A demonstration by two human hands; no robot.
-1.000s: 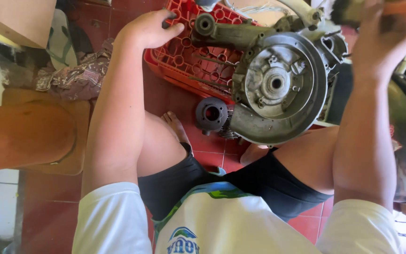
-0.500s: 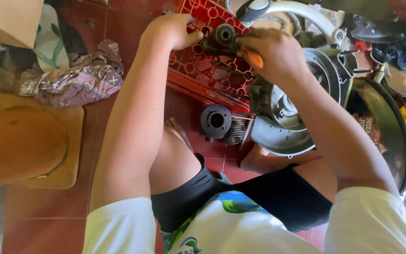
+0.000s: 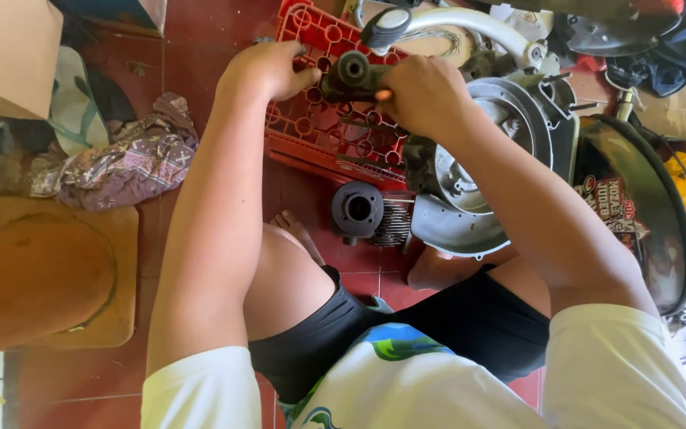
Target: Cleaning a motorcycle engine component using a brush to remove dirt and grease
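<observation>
A greasy dark engine arm (image 3: 355,73) with a round end lies across a red plastic crate (image 3: 319,135). My left hand (image 3: 267,71) is curled at its left end, thumb pressed against the metal. My right hand (image 3: 422,95) closes over the arm's right side, and an orange tip of a tool (image 3: 383,95) shows between its fingers. The arm joins a round grey engine casing (image 3: 470,183) just right of the crate.
A dark finned cylinder (image 3: 359,210) lies on the red tiled floor below the crate, by my bare foot (image 3: 295,230). A patterned rag (image 3: 121,163) and a wooden stool (image 3: 49,270) are at the left. A black scooter wheel guard (image 3: 637,206) is at the right.
My right hand came down from the upper right with the orange tool and now sits on the engine arm. My left hand stayed at the arm's left end.
</observation>
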